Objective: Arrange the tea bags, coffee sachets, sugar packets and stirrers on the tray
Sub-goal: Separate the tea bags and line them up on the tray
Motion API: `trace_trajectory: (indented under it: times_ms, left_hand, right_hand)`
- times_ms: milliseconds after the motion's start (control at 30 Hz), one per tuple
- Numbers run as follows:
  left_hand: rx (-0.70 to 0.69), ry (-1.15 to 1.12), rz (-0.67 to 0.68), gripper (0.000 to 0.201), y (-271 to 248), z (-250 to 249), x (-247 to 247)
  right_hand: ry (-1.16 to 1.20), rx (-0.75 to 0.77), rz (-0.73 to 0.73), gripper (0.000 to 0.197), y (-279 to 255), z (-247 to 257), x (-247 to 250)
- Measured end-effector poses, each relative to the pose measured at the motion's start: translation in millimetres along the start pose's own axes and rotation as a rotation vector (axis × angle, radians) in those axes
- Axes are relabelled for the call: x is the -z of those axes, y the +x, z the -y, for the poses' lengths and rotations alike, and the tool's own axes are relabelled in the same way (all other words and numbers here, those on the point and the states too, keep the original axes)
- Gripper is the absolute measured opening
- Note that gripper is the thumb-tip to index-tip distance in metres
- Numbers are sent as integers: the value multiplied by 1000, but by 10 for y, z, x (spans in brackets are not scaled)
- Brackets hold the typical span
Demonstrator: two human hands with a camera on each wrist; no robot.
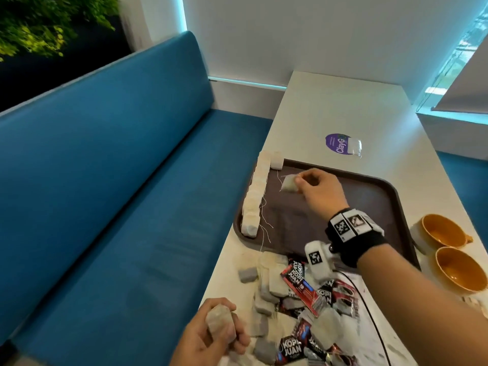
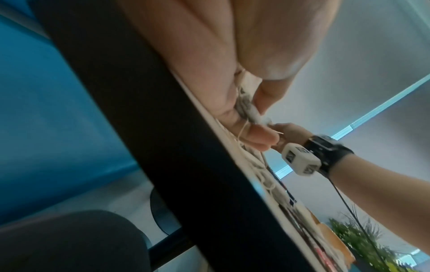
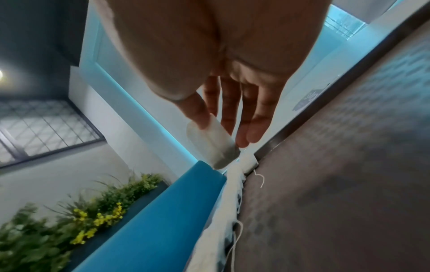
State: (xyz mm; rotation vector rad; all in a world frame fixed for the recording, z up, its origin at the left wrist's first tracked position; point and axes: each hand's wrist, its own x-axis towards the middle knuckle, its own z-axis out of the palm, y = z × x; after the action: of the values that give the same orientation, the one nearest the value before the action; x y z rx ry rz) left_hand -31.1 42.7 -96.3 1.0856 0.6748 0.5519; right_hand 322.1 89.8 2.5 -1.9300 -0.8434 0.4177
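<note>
A dark brown tray (image 1: 369, 196) lies on the white table, with a row of several tea bags (image 1: 257, 191) along its left rim. My right hand (image 1: 310, 184) hovers over the tray's far part and pinches one tea bag (image 1: 288, 184), seen in the right wrist view as a pale tea bag (image 3: 213, 145) held between thumb and fingers above the row (image 3: 223, 202). My left hand (image 1: 211, 331) at the table's near left edge grips another tea bag (image 1: 220, 323); in the left wrist view that tea bag (image 2: 246, 95) sits between curled fingers. A loose heap of tea bags and red-black coffee sachets (image 1: 298, 299) lies in front of the tray.
Two orange-lined cups (image 1: 449, 249) stand right of the tray. A purple sticker (image 1: 336, 143) and a clear packet (image 1: 353, 147) lie beyond the tray. A blue bench (image 1: 118, 194) runs along the table's left side. A black cable (image 1: 369, 310) crosses the heap.
</note>
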Motion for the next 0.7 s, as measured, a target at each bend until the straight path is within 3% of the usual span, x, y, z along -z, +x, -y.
trace_trajectory:
  times_ms: [67, 133, 233, 267, 400, 567, 633, 700]
  left_hand:
    - [-12, -16, 56, 24, 6, 33, 28]
    - [3, -38, 140, 29, 46, 47, 50]
    - [91, -76, 152, 69, 151, 80, 92]
    - [99, -70, 130, 72, 175, 83, 108]
    - [87, 90, 142, 53, 199, 58, 201]
    - [82, 142, 191, 106, 226, 86, 200]
    - [84, 138, 188, 115, 211, 45, 178]
    - [96, 142, 185, 120, 230, 28, 174]
  right_hand:
    - [-41, -9, 69, 10, 263, -17, -110]
    - [-41, -55, 198, 11, 465, -34, -232]
    - [-76, -151, 318, 11, 717, -114, -393]
    - [-95, -176, 305, 10, 805, -151, -436]
    - [-68, -246, 168, 12, 1162, -266, -548]
    - [-100, -231, 137, 14, 1443, -250, -632]
    - [-150, -212, 99, 9, 1480, -223, -637]
    - [-191, -161, 46, 17, 1489, -214, -632]
